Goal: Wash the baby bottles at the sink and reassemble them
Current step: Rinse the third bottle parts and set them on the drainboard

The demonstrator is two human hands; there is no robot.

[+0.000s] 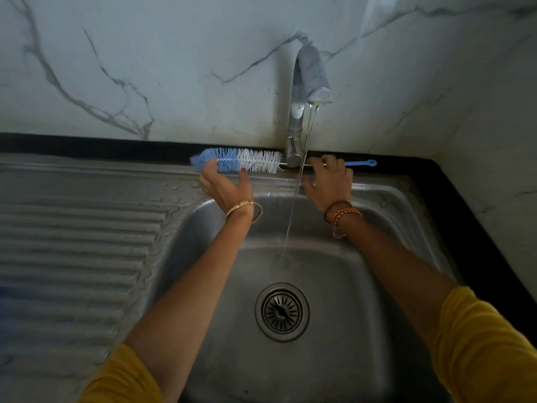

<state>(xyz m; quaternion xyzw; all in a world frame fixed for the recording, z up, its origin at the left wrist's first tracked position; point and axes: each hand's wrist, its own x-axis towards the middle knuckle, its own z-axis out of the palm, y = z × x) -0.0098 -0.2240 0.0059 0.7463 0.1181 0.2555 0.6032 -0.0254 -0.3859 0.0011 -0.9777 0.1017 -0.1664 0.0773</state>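
1. The right hand (327,181) is curled over the thin wire stem of the bottle brush (247,161), fingers wrapped down on it right behind the faucet base. Beaded and thread bracelets sit on that wrist.
2. The left hand (225,187) is spread and relaxed, palm turned inward, fingertips just touching the blue end of the bristles. Not gripping anything as far as I can see. Gold bangle on the wrist, red polish on a nail.
3. The brush itself lies flat along the back ledge between both hands: fluffy blue bristles at the left-hand end, stiff white ones in the middle, and a skinny blue plastic handle with a loop sticking out past the right hand.
4. Between the hands, a thin stream of water falls from the curved chrome faucet (302,91).
5. Below the wrists is the stainless steel sink (334,286), a rounded square bowl with a slotted round drain (282,312).
6. Out past the left hand, the ribbed drainboard (72,242) has water beads on it.
7. Behind everything, a glossy marble-look wall (145,68) with grey veins.
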